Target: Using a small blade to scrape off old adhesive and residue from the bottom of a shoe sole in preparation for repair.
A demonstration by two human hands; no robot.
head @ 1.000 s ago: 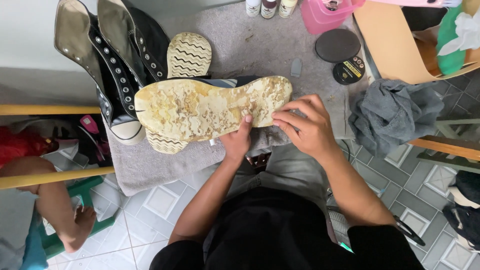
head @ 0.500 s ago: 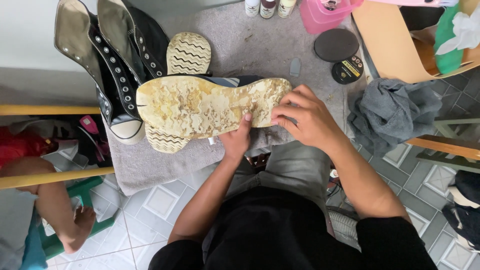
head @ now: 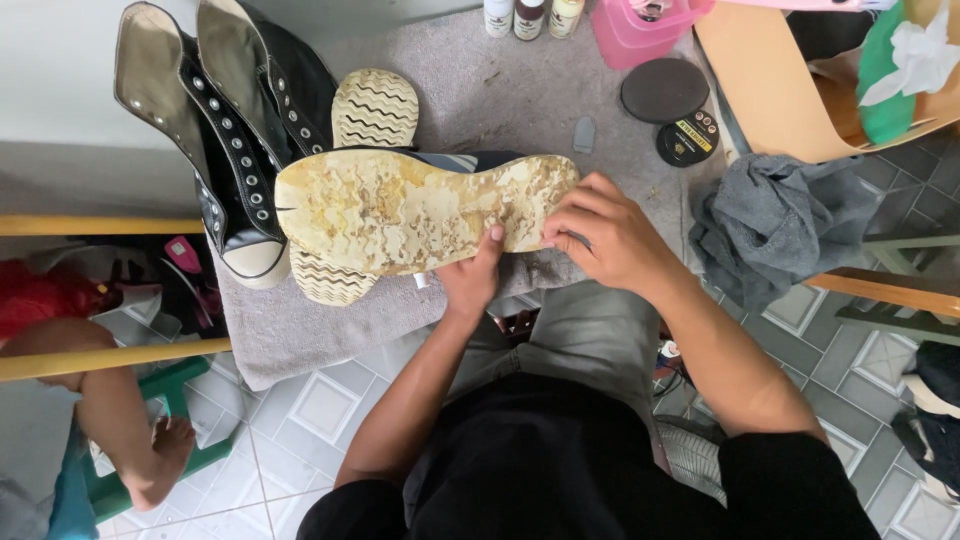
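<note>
Both hands, the left hand [head: 472,280] and right hand [head: 610,238], keep gripping the upturned shoe [head: 420,210], now tilted slightly, boots [head: 235,150] at ten o'clock.

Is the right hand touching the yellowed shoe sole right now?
Touching. The head view shows the right hand with fingertips pressed against the heel end of the yellowed sole.

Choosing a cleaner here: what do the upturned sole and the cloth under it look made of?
Sole: likely rubber, matte, with patchy yellow-brown staining or glue residue and a worn tread. Cloth: seemingly grey towel-like fabric, soft, napped and draping. Left hand and right hand grip the sole.
</note>
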